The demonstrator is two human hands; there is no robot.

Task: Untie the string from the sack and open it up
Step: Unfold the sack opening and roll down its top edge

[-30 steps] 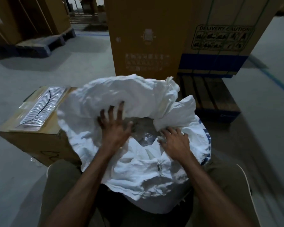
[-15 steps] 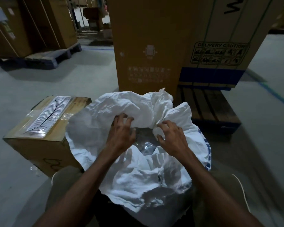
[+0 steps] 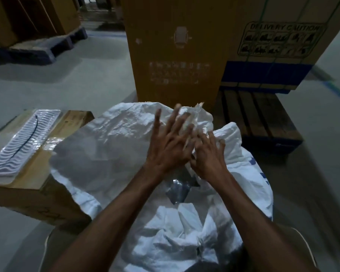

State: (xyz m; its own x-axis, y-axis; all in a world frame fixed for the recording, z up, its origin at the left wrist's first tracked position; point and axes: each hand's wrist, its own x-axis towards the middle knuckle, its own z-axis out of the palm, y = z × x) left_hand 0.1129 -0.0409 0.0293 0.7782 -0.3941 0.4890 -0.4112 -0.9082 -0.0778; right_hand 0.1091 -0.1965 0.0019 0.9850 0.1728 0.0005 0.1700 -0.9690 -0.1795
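A large white woven sack (image 3: 114,158) with blue print on its right side stands between my knees, its mouth spread wide. Clear plastic contents (image 3: 180,190) show in the dark gap at its middle. My left hand (image 3: 169,146) is raised over the far rim with its fingers spread and straight, blurred by motion. My right hand (image 3: 208,156) lies just beside it with curved fingers on the crumpled far-right flap. No string is visible.
A low cardboard box (image 3: 33,173) bearing a white ribbed tray (image 3: 22,142) sits at the left, touching the sack. A tall cardboard carton (image 3: 177,52) on a wooden pallet (image 3: 263,118) stands close behind. More boxes on a pallet (image 3: 37,46) are far left.
Both hands left the sack's inner opening and moved up and away to the far rim, coming close together. The left hand's fingers went from curled to spread. The head moved nearer.
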